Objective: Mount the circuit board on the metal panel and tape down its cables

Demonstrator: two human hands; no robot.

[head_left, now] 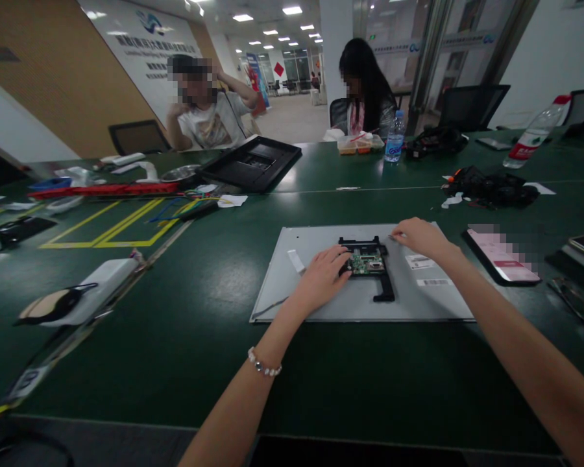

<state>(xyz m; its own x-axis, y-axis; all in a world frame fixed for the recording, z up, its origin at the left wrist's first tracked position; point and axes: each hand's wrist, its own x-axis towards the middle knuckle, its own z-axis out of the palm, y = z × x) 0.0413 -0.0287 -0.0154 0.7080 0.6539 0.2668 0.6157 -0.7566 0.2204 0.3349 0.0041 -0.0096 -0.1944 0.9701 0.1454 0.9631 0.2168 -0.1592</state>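
Observation:
A flat grey panel (331, 305) lies on the green table, with a black plastic frame (384, 285) on it. Inside the frame sits a green circuit board (366, 261). My left hand (324, 269) rests at the left side of the frame and board, fingers spread and touching its edge. To the right of the frame's top, my right hand (416, 237) is closed, thumb and fingertips pinched together low over the panel; whatever they hold is too small to make out. A white strip (296, 261) and labels (420, 262) are on the panel.
A phone (503, 256) lies right of the panel. Beyond are a black monitor shell (255, 162), a black bundle (489, 188), and two bottles (394, 139). A white device (95, 292) lies left. Two people sit across the green table (214, 363).

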